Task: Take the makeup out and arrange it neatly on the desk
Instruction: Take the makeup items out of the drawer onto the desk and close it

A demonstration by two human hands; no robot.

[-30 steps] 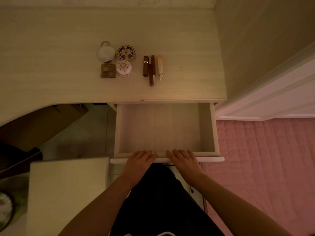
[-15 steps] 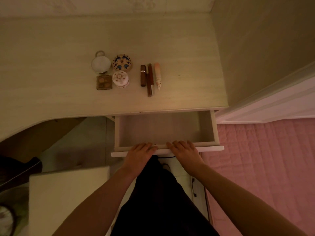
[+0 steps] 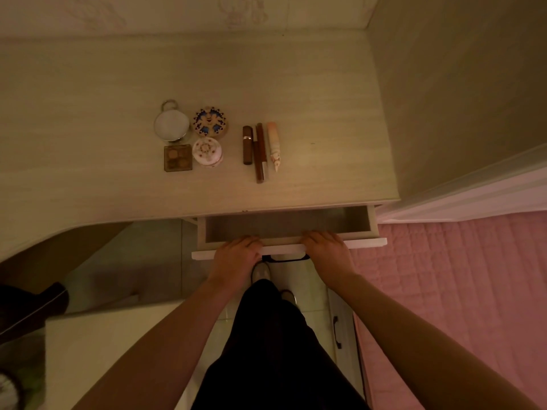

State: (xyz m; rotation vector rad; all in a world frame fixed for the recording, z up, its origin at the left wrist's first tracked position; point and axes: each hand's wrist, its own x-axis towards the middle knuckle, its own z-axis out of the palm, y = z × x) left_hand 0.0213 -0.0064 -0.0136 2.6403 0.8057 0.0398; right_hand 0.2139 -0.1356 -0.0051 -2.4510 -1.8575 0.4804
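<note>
Desk (image 3: 88, 149), four compacts (image 3: 209, 123), three sticks (image 3: 247, 145)

Three round compacts (image 3: 171, 125) (image 3: 210, 123) (image 3: 207, 150), one square palette (image 3: 178, 158), three slim tubes (image 3: 247, 145) (image 3: 260, 152) (image 3: 273, 145)

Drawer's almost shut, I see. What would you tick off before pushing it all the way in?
1. Visible part of drawer empty: ok.
2. Drawer's rear, hidden under the desk: cannot tell.
3. Left hand fingertips clear of the closing gap: not ok, they lie over the front's top edge.
4. Right hand likewise: not ok.
5. Makeup sticks and compacts lying away from the desk edge: ok.
</note>
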